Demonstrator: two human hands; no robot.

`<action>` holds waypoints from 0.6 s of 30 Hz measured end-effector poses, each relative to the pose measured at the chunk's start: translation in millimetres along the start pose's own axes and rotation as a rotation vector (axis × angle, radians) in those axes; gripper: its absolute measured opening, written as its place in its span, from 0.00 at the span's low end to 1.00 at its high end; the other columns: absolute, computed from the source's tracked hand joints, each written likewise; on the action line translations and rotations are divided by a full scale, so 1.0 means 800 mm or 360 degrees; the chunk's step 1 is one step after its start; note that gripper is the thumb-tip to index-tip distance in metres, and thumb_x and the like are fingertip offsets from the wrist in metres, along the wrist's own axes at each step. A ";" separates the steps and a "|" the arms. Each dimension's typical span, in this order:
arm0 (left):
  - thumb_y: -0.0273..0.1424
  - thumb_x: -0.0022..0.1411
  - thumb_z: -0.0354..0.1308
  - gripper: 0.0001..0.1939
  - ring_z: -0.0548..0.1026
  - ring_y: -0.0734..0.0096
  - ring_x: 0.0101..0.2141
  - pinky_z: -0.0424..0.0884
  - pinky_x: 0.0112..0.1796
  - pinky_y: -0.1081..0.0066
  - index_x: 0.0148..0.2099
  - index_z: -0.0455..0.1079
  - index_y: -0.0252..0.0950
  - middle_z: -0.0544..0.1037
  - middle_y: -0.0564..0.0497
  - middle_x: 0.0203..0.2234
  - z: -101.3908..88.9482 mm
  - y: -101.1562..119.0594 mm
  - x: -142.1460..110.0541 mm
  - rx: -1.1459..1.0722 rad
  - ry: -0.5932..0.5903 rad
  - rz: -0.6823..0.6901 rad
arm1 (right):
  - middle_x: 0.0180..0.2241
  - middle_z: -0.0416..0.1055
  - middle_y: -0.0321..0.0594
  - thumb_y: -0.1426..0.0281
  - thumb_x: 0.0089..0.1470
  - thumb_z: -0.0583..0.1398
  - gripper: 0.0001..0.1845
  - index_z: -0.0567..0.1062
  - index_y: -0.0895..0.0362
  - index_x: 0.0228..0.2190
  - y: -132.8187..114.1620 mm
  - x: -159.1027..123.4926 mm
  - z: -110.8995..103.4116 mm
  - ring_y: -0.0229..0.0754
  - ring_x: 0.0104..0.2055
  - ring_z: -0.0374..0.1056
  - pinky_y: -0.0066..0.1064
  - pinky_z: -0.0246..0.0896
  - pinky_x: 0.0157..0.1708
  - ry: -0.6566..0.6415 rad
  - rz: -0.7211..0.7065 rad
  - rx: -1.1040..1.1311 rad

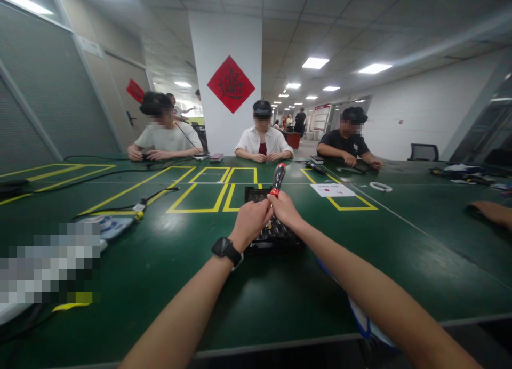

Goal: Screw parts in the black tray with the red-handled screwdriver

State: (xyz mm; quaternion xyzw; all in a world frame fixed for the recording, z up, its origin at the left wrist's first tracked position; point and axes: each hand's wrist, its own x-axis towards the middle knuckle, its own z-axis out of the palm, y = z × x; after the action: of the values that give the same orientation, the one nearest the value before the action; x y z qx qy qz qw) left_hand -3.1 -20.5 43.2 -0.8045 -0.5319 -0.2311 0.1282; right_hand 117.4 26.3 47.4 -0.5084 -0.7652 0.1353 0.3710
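A red and black screwdriver [277, 179] stands almost upright, handle up, over an open black bit case [256, 195] on the green table [160, 262]. My right hand [285, 208] is closed round its lower shaft. My left hand [252, 220], with a black watch on the wrist, is closed and pressed against the right hand at the screwdriver's tip; what its fingers pinch is hidden. Both hands hover above the case's rows of bits.
Three people sit along the far edge with phones and small tools by them. Yellow tape rectangles [204, 197] mark the table. Black cables [120, 206] run at left, a white sheet [333, 190] and a tape roll [381, 186] lie at right. Another person's hand [490, 210] rests far right.
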 end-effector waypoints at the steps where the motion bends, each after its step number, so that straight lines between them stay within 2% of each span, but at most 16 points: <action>1: 0.39 0.63 0.36 0.19 0.70 0.66 0.33 0.58 0.37 0.69 0.37 0.65 0.34 0.73 0.45 0.30 -0.001 0.003 0.000 -0.0026 0.0000 0.0042 | 0.33 0.70 0.40 0.65 0.56 0.42 0.19 0.67 0.61 0.37 0.006 0.005 -0.004 0.36 0.34 0.65 0.22 0.57 0.32 0.0005 0.0082 -0.0060; 4: 0.38 0.63 0.37 0.18 0.69 0.67 0.35 0.58 0.40 0.69 0.36 0.65 0.35 0.73 0.46 0.31 0.003 -0.008 0.000 -0.0106 0.0065 0.0024 | 0.29 0.71 0.41 0.69 0.55 0.43 0.17 0.68 0.61 0.35 0.039 0.015 -0.025 0.36 0.30 0.67 0.22 0.57 0.29 -0.0179 0.0354 -0.0332; 8: 0.36 0.60 0.44 0.13 0.68 0.66 0.42 0.59 0.43 0.69 0.43 0.63 0.36 0.71 0.47 0.40 0.034 -0.054 -0.002 -0.0230 0.0208 -0.0336 | 0.32 0.71 0.53 0.73 0.51 0.47 0.14 0.70 0.66 0.31 0.093 0.007 -0.044 0.44 0.34 0.68 0.26 0.57 0.28 -0.0206 0.0618 -0.0540; 10: 0.37 0.56 0.50 0.17 0.66 0.64 0.45 0.60 0.44 0.68 0.47 0.62 0.36 0.69 0.46 0.44 0.056 -0.076 -0.003 -0.0284 0.0197 -0.0569 | 0.34 0.71 0.57 0.72 0.50 0.49 0.13 0.70 0.66 0.34 0.111 -0.003 -0.041 0.47 0.35 0.69 0.28 0.57 0.29 -0.0229 0.0734 -0.0626; 13: 0.37 0.56 0.49 0.18 0.69 0.65 0.44 0.62 0.41 0.69 0.47 0.63 0.36 0.72 0.46 0.43 0.085 -0.095 -0.002 -0.0468 0.0034 -0.0995 | 0.38 0.70 0.57 0.71 0.49 0.53 0.16 0.68 0.66 0.39 0.122 -0.011 -0.031 0.49 0.39 0.69 0.31 0.59 0.32 -0.0259 0.0811 -0.0725; 18: 0.37 0.56 0.48 0.16 0.71 0.69 0.41 0.63 0.41 0.72 0.44 0.68 0.38 0.75 0.50 0.40 0.099 -0.100 0.002 -0.0646 0.0005 -0.1010 | 0.40 0.69 0.58 0.69 0.48 0.55 0.18 0.67 0.64 0.42 0.103 -0.007 -0.027 0.50 0.43 0.67 0.35 0.60 0.38 -0.0280 0.0813 -0.0831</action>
State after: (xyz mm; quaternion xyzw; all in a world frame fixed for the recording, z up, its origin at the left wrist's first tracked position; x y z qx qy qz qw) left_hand -57.0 48.7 -27.4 -0.6083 -0.6979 -0.3613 -0.1110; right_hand 189.9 54.5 11.6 -0.7469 -0.6513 0.0669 0.1161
